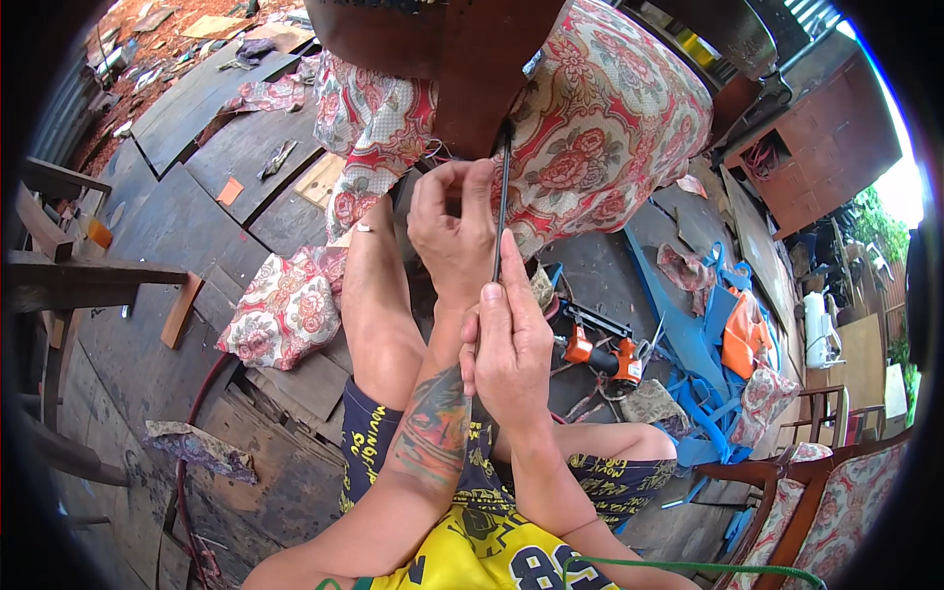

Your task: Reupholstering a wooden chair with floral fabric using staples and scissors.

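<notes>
Beside the brown wooden panel (477,93), along its border with the flowered cloth (610,133), the far end of a thin dark rod (504,187) reaches a shadowed gap; whether the tip has entered cannot be determined. The right hand (513,354) is closed around the rod's near end, forefinger extended along it. The left hand (450,231) is curled beside the shaft, thumb and forefinger tips brought close together; whether they hold anything cannot be told.

Risks, as judged: a sideways slip of the tip could snag or tear the cloth, or score the wood. Too hard a push would be the likely cause, and the left fingers, being so near the shaft, could be struck.

Orientation: the long axis runs nearly straight away from the wearer, tip foremost, leaning slightly rightward.
</notes>
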`<state>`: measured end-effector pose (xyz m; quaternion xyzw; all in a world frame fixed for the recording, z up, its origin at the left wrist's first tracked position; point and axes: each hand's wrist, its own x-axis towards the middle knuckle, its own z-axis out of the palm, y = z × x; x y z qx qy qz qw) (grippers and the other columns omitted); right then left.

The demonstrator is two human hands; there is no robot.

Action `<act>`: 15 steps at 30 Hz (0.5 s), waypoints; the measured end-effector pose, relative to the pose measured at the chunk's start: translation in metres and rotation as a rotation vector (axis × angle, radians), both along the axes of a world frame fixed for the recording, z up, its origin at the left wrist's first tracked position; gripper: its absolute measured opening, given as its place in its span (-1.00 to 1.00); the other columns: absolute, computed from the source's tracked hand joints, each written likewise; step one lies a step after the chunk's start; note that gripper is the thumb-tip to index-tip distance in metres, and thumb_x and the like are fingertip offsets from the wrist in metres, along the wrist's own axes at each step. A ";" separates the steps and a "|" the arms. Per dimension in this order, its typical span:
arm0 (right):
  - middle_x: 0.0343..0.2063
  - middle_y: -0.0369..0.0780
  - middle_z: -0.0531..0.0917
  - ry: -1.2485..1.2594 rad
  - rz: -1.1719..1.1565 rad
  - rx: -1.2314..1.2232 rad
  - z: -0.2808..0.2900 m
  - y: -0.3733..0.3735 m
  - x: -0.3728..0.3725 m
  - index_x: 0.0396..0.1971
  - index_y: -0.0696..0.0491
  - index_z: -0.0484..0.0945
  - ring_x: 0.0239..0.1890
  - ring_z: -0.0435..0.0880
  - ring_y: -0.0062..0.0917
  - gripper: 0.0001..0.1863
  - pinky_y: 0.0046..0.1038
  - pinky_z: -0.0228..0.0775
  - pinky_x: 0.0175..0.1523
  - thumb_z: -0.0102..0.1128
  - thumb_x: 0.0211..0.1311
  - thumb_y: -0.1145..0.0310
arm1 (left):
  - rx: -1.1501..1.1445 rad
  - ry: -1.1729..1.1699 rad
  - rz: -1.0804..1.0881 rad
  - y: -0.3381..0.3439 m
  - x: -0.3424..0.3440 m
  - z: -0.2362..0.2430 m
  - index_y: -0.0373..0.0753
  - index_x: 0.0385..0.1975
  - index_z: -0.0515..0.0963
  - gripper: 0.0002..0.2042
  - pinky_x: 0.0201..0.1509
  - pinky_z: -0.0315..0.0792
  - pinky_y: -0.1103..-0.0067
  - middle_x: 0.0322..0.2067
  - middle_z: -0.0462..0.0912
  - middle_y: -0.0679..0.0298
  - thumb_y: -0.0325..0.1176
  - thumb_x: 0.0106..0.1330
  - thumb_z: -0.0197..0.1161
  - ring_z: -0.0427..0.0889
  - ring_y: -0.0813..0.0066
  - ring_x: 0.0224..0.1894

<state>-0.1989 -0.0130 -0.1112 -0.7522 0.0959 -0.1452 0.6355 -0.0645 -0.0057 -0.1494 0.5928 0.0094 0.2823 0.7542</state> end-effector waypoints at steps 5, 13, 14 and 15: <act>-0.55 -0.34 0.50 0.041 0.024 0.217 0.016 0.002 -0.005 0.58 0.04 0.11 -0.75 0.33 -0.77 -0.44 -0.65 0.24 -0.65 -0.20 0.67 0.39 | 0.022 -0.032 -0.071 0.000 -0.001 0.004 -0.30 -0.39 0.64 -0.85 -0.31 0.47 0.42 -0.41 0.69 0.18 -0.39 0.32 0.47 0.65 0.32 -0.42; -0.55 -0.35 0.48 0.016 0.018 0.019 0.009 0.009 -0.013 0.57 0.05 0.12 -0.73 0.32 -0.78 -0.45 -0.66 0.26 -0.63 -0.21 0.66 0.40 | 0.031 -0.003 -0.018 -0.005 0.003 -0.003 -0.29 -0.37 0.64 -0.83 -0.24 0.45 0.40 -0.40 0.69 0.20 -0.34 0.34 0.45 0.64 0.29 -0.39; -0.55 -0.35 0.48 0.014 0.017 0.018 0.009 0.009 -0.012 0.57 0.05 0.12 -0.73 0.32 -0.78 -0.45 -0.66 0.26 -0.63 -0.21 0.66 0.40 | 0.031 -0.003 -0.013 -0.004 0.000 -0.005 -0.29 -0.37 0.64 -0.83 -0.24 0.44 0.40 -0.40 0.69 0.20 -0.34 0.35 0.45 0.64 0.29 -0.39; -0.55 -0.35 0.48 0.016 0.013 0.009 0.010 0.008 -0.011 0.57 0.05 0.13 -0.73 0.32 -0.79 -0.45 -0.66 0.25 -0.63 -0.21 0.66 0.41 | 0.031 -0.002 -0.008 -0.004 0.000 -0.004 -0.28 -0.37 0.64 -0.83 -0.23 0.44 0.39 -0.40 0.69 0.20 -0.33 0.35 0.44 0.64 0.29 -0.38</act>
